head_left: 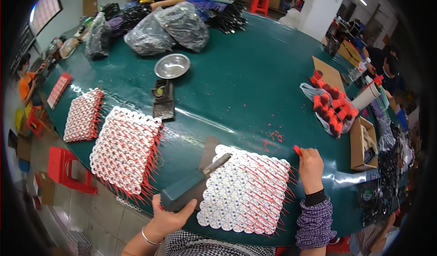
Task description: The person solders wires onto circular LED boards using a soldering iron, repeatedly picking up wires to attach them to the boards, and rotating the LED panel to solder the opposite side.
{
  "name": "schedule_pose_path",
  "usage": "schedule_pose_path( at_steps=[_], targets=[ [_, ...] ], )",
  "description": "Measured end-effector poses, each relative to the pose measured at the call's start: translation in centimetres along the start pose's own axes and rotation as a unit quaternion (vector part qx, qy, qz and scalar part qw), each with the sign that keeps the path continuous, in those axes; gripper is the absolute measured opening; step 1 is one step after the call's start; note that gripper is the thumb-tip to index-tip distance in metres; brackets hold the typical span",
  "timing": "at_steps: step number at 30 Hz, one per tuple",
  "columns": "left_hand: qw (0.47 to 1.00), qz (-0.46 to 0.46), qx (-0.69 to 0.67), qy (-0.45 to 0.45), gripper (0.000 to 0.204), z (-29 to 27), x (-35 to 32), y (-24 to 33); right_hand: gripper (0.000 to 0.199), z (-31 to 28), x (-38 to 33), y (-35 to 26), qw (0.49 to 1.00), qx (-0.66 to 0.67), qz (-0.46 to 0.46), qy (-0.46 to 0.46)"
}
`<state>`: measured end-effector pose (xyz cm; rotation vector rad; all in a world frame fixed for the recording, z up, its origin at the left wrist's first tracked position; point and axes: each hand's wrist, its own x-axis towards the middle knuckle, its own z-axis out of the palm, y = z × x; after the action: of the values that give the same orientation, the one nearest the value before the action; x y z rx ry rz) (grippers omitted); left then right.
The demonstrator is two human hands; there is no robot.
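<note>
Wires of red colour (pixel 297 150) are being pinched by the right hand (pixel 312 168); a gun-shaped tool (pixel 183 190) is being gripped by the left hand (pixel 167 220). Over the white disc panel (pixel 223 201), lower centre of the frame, the tool's tip (pixel 217 163) is probably being guided best by steady contact.

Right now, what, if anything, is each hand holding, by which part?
Left hand: dark green tool, by its rear, opposite the metal tip. Right hand: small red item, pinched at one end.
</note>
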<state>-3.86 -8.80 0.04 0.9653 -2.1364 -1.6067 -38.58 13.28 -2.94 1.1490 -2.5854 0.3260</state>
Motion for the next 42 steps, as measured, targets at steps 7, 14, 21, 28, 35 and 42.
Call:
schedule_pose_path(
  at_steps=[7, 14, 21, 28, 35, 42],
  targets=[
    [0.981, 0.145, -0.105, 0.07, 0.022, 0.8, 0.9, -0.4, 0.016, 1.3, 0.6, 0.5, 0.999, -0.015, -0.009, 0.042],
    [0.993, 0.114, 0.024, 0.017, 0.021, 0.3, 0.3, -1.4, 0.01, 0.8, 0.3, 0.2, 0.996, 0.039, 0.02, 0.073],
    [0.985, 0.161, 0.052, 0.043, 0.021, 0.6, -0.2, -3.4, 0.006, -0.7, 0.2, 0.0, 0.997, 0.022, 0.039, 0.062],
    [0.996, 0.062, -0.056, 0.034, 0.025, -0.1, -0.2, -1.9, 0.006, -5.5, 0.4, -0.9, 0.984, -0.169, -0.049, -0.036],
    [0.986, 0.071, -0.145, 0.038, 0.038, -0.3, -0.2, -0.4, 0.007, -2.4, 1.4, -2.3, 0.942, -0.29, -0.114, -0.125],
    [0.979, 0.0, -0.183, 0.095, 0.039, -1.0, 0.1, -1.2, 0.01, -5.7, 1.4, -5.8, 0.992, -0.079, -0.097, 0.019]
  ],
)
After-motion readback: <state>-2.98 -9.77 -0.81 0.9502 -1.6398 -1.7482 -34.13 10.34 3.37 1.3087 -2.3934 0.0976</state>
